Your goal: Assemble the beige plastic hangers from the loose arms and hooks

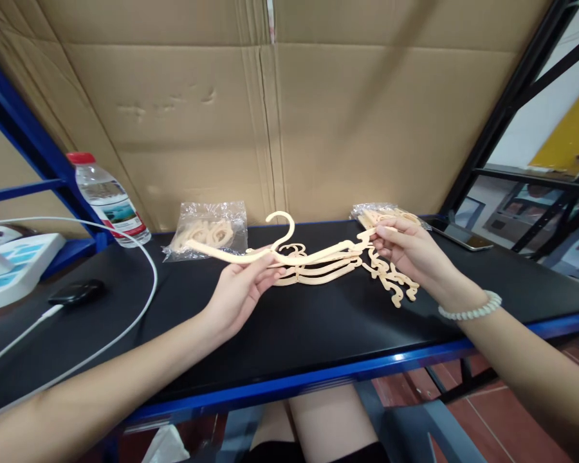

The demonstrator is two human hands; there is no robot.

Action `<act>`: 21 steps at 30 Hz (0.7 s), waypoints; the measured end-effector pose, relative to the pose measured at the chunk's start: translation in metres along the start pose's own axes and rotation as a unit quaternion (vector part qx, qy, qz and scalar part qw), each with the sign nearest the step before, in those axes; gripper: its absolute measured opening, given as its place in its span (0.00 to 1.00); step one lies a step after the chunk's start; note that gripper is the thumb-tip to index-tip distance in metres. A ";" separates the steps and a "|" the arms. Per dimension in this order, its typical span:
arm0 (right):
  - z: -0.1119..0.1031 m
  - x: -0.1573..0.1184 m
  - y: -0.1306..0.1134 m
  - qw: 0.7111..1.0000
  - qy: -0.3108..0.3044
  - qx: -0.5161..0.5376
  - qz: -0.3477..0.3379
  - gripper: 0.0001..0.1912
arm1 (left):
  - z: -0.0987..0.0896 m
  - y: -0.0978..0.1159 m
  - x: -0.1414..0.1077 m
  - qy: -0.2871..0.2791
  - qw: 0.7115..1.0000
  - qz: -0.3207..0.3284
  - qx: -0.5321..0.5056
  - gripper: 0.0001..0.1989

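A cream plastic clothes hanger (pixel 318 256) is held up over the black table, its hook pointing up. My left hand (pixel 244 286) pinches it at the middle, just below the hook. At the right end, my right hand (pixel 405 247) has thumb and fingers closed on a curved, notched end part of the hanger. Whether that part is a separate piece I cannot tell. Behind and below lie several more cream hangers (pixel 313 278) on the table. Loose curved cream pieces (pixel 390 280) lie beneath my right hand.
Clear bags of cream parts stand at the back, a left bag (pixel 231 218) and a right bag (pixel 361 211). A water bottle (pixel 110 199), a white cable (pixel 155 276), a black device (pixel 77 291) and a power strip (pixel 24 270) occupy the left. A phone (pixel 463 235) lies right.
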State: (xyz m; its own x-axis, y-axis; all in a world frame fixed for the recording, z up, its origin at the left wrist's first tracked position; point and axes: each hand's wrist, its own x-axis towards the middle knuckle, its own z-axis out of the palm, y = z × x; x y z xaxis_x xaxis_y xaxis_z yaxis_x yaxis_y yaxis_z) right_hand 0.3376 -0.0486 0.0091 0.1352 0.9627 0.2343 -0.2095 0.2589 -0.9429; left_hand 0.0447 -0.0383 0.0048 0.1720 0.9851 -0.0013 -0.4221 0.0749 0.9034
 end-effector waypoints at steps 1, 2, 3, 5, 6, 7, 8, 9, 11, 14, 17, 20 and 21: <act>-0.003 0.005 -0.002 1.000 0.008 -0.004 -0.010 0.11 | -0.002 0.005 0.004 0.019 1.000 0.010 -0.009 0.08; -0.006 0.010 -0.004 1.000 0.015 -0.009 -0.021 0.11 | -0.004 0.010 0.008 0.032 0.999 0.021 -0.016 0.08; -0.009 0.015 -0.006 0.999 0.021 -0.014 -0.031 0.11 | -0.007 0.015 0.012 0.044 0.998 0.034 -0.023 0.08; -0.016 0.027 -0.009 0.998 0.031 -0.027 -0.045 0.10 | -0.014 0.022 0.022 0.047 0.997 0.055 -0.022 0.07; -0.019 0.033 -0.011 0.998 0.035 -0.036 -0.049 0.10 | -0.017 0.025 0.027 0.046 0.997 0.067 -0.015 0.07; -0.022 0.039 -0.012 0.997 0.038 -0.045 -0.050 0.11 | -0.020 0.028 0.031 0.041 0.996 0.075 -0.004 0.06; -0.025 0.045 -0.012 0.997 0.038 -0.056 -0.048 0.11 | -0.024 0.030 0.035 0.038 0.996 0.079 0.005 0.06; -0.028 0.051 -0.011 0.996 0.036 -0.067 -0.044 0.11 | -0.027 0.032 0.039 0.035 0.996 0.083 0.013 0.05; -0.032 0.061 -0.008 0.995 0.022 -0.089 -0.026 0.11 | -0.034 0.037 0.046 0.026 0.995 0.090 0.030 0.04; -0.037 0.071 0.002 0.991 -0.011 -0.131 0.006 0.14 | -0.050 0.044 0.057 -0.016 0.987 0.115 0.109 0.12; -0.044 0.076 0.014 0.981 -0.046 -0.185 0.020 0.17 | -0.067 0.051 0.070 -0.072 0.941 0.152 0.293 0.17; -0.052 0.079 0.022 0.967 -0.071 -0.246 0.011 0.16 | -0.081 0.054 0.081 -0.091 0.883 0.197 0.416 0.16; -0.054 0.080 0.024 0.960 -0.076 -0.268 0.002 0.15 | -0.083 0.054 0.084 -0.095 0.871 0.205 0.436 0.16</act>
State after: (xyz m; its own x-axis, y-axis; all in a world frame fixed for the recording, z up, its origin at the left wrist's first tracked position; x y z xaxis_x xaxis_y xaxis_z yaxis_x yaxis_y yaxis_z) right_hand 0.3958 0.0304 -0.0075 -0.0168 0.9746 0.2231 0.3241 0.2164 -0.9209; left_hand -0.0380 0.0611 0.0176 0.3442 0.8521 0.3943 0.3401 -0.5046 0.7936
